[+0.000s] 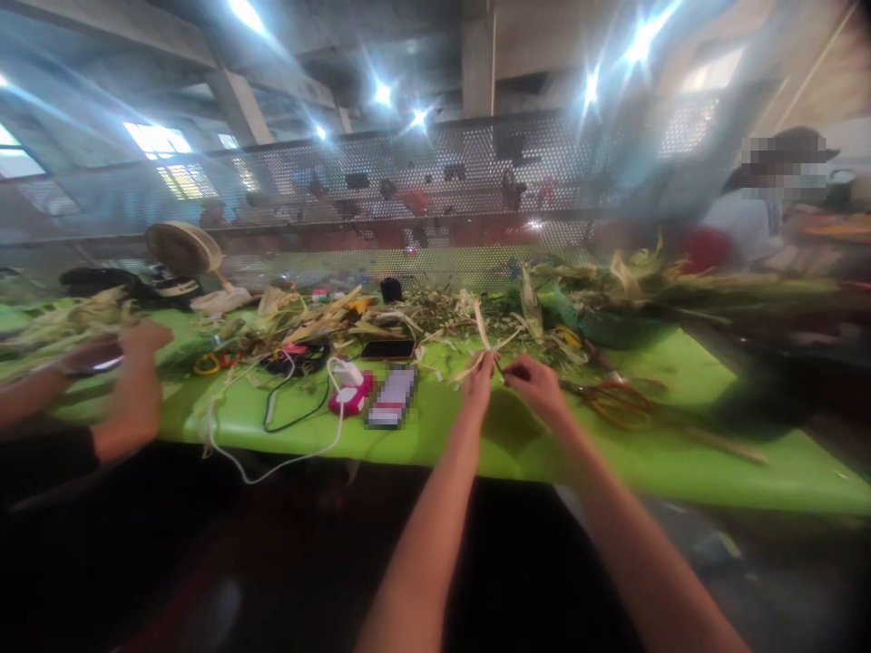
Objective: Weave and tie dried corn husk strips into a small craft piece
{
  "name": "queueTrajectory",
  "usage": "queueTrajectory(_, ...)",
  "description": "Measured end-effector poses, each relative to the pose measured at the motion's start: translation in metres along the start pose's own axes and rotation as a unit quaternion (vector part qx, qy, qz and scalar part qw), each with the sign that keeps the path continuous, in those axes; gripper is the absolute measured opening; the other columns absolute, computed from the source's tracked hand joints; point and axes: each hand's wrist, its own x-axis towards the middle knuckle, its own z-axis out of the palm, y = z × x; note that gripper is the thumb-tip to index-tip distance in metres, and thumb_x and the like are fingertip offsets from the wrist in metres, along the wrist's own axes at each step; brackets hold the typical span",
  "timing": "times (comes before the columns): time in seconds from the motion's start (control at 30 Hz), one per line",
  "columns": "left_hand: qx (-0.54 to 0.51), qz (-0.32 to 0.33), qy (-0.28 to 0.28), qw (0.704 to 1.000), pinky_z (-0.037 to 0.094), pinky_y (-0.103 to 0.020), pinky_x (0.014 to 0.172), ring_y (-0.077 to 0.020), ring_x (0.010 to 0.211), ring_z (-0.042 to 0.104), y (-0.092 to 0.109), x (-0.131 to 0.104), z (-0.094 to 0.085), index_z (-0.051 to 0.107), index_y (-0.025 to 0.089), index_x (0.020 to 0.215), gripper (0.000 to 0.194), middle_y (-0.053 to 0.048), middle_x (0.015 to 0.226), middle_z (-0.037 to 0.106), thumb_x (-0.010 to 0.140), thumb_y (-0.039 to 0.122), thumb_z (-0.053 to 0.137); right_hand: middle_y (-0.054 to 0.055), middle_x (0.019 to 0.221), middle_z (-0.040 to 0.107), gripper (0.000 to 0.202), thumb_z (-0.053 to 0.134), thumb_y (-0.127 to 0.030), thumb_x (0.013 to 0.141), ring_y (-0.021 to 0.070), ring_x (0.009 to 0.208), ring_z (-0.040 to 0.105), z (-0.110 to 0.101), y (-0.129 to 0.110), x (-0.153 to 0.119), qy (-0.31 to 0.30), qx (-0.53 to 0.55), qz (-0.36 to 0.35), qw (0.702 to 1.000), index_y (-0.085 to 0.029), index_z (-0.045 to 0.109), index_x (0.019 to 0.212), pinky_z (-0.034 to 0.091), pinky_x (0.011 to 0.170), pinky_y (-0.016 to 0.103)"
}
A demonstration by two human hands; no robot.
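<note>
My left hand (480, 374) is closed around pale strips of corn husk (478, 317), whose ends stick up and out to the side above the fingers. Close beside it, my right hand (536, 385) is pinched at the fingertips. A thin dark sliver shows between the two hands, too small to name. Both hands are just above the green table cover (435, 444). To the right of my right hand lie scissors (616, 404) with orange handles. A heap of husk scraps (469, 313) spreads behind my hands.
A pixelated phone (393, 397), a dark phone (387, 350) and a magenta-and-white power cube (351, 395) with cables lie left. A co-worker's hand (144, 336) is further left, near a round fan (183, 249). A green basket (605, 325) of husks stands right; another person (741, 222) sits beyond.
</note>
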Motion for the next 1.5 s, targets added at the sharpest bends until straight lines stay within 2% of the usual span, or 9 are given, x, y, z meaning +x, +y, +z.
queueTrajectory(0.13,0.083,0.074,0.003,0.994,0.043,-0.03,0.08,-0.0204,0.086,0.058,0.007,-0.005,-0.001,0.066,0.021,0.083,0.024,-0.005,0.084,0.067,0.089,0.039,0.051,0.008,0.106,0.066,0.023,0.069,-0.03,0.077,0.0249,0.101,0.061,-0.005,-0.01,0.0,0.04,-0.051,-0.075,0.995,-0.025,0.073,0.099,0.05,0.086,0.039)
queueTrajectory(0.3,0.19,0.123,-0.038,0.973,0.042,-0.034,0.078,-0.0215,0.076,0.054,0.002,-0.007,0.007,0.065,0.019,0.077,0.015,-0.008,0.076,0.064,0.085,0.023,0.053,0.006,0.103,0.059,0.04,0.061,-0.031,0.086,0.0216,0.093,0.06,-0.004,-0.027,-0.004,0.009,-0.054,-0.127,0.99,-0.031,0.064,0.125,0.051,0.084,0.036)
queueTrajectory(0.47,0.186,0.147,-0.06,0.97,0.039,-0.033,0.082,-0.0196,0.075,0.05,-0.004,-0.007,0.011,0.056,0.019,0.06,0.018,-0.004,0.07,0.057,0.077,0.014,0.06,0.005,0.086,0.062,0.016,0.061,-0.031,0.086,0.0212,0.084,0.059,-0.004,-0.037,-0.01,0.009,-0.07,-0.138,0.988,-0.024,0.073,0.095,0.049,0.078,0.035)
queueTrajectory(0.67,0.078,0.086,-0.058,0.992,0.039,-0.027,0.073,-0.0147,0.073,0.05,0.003,-0.008,0.004,0.061,0.018,0.082,0.02,-0.002,0.079,0.059,0.089,0.034,0.051,0.005,0.089,0.073,0.016,0.068,-0.036,0.081,0.0213,0.084,0.067,-0.009,-0.03,-0.006,0.119,0.107,-0.005,0.987,-0.022,0.073,0.088,0.052,0.079,0.036)
queueTrajectory(0.9,-0.139,-0.018,-0.123,0.982,0.042,-0.024,0.069,-0.0109,0.072,0.054,0.003,-0.008,0.01,0.064,0.017,0.092,0.021,-0.001,0.082,0.062,0.083,0.036,0.059,0.005,0.082,0.076,0.023,0.076,-0.035,0.068,0.0169,0.069,0.066,-0.017,-0.013,0.004,0.06,0.234,0.121,0.963,-0.02,0.075,0.084,0.052,0.065,0.03)
queueTrajectory(1.1,-0.18,-0.05,-0.145,0.972,0.042,-0.022,0.066,-0.0104,0.072,0.054,0.005,-0.011,0.009,0.064,0.017,0.089,0.024,-0.001,0.081,0.062,0.077,0.038,0.063,0.006,0.084,0.076,0.025,0.072,-0.039,0.072,0.0173,0.071,0.068,-0.014,-0.003,0.004,0.072,0.193,0.096,0.974,-0.02,0.075,0.088,0.052,0.066,0.03)
queueTrajectory(1.23,-0.118,-0.058,-0.095,0.987,0.041,-0.022,0.065,-0.0099,0.07,0.053,0.002,-0.009,0.007,0.064,0.016,0.085,0.029,-0.001,0.078,0.061,0.076,0.043,0.067,0.007,0.085,0.075,0.02,0.069,-0.036,0.074,0.0222,0.08,0.068,-0.009,-0.003,0.004,0.056,0.149,0.066,0.985,-0.019,0.075,0.084,0.053,0.077,0.038)
queueTrajectory(1.33,-0.123,-0.078,-0.05,0.988,0.039,-0.022,0.063,-0.0094,0.068,0.052,0.001,-0.007,0.007,0.063,0.017,0.082,0.024,0.001,0.075,0.06,0.076,0.039,0.066,0.008,0.093,0.073,0.014,0.067,-0.026,0.076,0.0258,0.093,0.064,-0.009,-0.006,0.002,0.066,0.026,0.004,0.997,-0.022,0.076,0.087,0.048,0.089,0.044)
queueTrajectory(1.5,-0.178,-0.117,-0.029,0.977,0.036,-0.022,0.058,-0.0072,0.056,0.046,0.003,-0.005,0.008,0.058,0.017,0.078,0.024,0.004,0.063,0.05,0.074,0.039,0.067,0.006,0.126,0.062,0.048,0.064,-0.009,0.074,0.0296,0.114,0.053,-0.011,-0.014,-0.003,0.038,-0.216,-0.124,0.968,-0.034,0.07,0.115,0.04,0.097,0.047)
